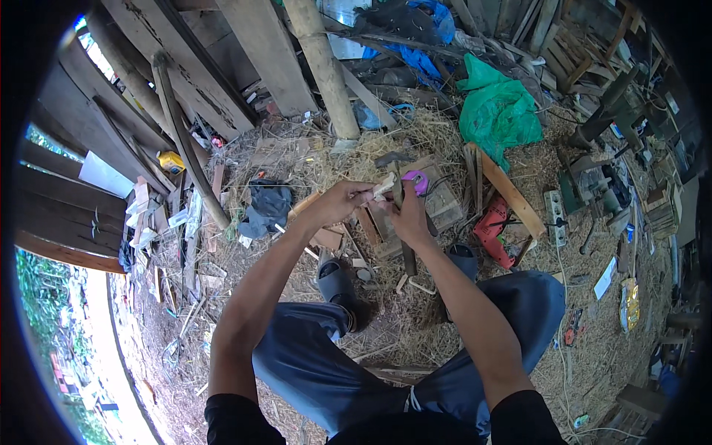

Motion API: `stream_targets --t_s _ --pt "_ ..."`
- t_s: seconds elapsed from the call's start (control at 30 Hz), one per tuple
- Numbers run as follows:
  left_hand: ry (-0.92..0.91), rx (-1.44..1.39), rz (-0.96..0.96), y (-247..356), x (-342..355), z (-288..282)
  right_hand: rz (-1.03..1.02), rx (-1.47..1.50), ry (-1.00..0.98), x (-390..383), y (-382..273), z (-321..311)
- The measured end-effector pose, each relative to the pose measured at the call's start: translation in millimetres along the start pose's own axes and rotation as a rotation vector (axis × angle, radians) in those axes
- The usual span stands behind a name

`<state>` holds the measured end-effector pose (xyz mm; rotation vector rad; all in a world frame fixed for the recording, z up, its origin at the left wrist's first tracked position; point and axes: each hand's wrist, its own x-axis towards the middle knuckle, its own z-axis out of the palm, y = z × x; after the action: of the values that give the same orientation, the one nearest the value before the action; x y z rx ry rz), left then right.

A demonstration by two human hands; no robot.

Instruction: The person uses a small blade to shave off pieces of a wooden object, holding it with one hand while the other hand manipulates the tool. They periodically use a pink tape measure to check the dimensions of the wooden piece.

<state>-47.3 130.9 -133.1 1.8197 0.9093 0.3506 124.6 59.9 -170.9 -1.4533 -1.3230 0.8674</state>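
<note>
Close in front of me, my left hand is closed, pinching a small pale piece of wood at its fingertips. My right hand is closed around the handle of a hammer, right beside that piece. The dark hammer head points away from me, and the handle's lower end comes out below the hand. Fingers of both hands nearly meet at the wood, so part of it is hidden. Just past my right hand is a round purple object, perhaps a tape measure. Under the hands lies a wooden board.
A red power tool lies to the right, next to a long plank and a power strip. Ahead are a wooden post and a green plastic sheet. A black bag sits left on the straw-littered ground.
</note>
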Motion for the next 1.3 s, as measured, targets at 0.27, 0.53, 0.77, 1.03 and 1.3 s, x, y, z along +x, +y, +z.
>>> stream_targets --t_s 0.27,0.53,0.77,1.03,1.3 --pt "0.359 0.251 0.172 18 4 32 0.018 -0.031 0.030 6 13 -4" --pt "0.490 0.311 0.245 9 13 44 0.018 -0.050 0.057 8 8 -7" --pt "0.495 0.331 0.243 -4 9 41 0.037 -0.109 0.005 7 -4 -9" --pt "0.490 0.324 0.250 3 4 44 0.029 -0.057 -0.011 9 10 -7" --pt "0.404 0.352 0.232 19 7 44 -0.028 -0.105 0.033 10 19 -11"
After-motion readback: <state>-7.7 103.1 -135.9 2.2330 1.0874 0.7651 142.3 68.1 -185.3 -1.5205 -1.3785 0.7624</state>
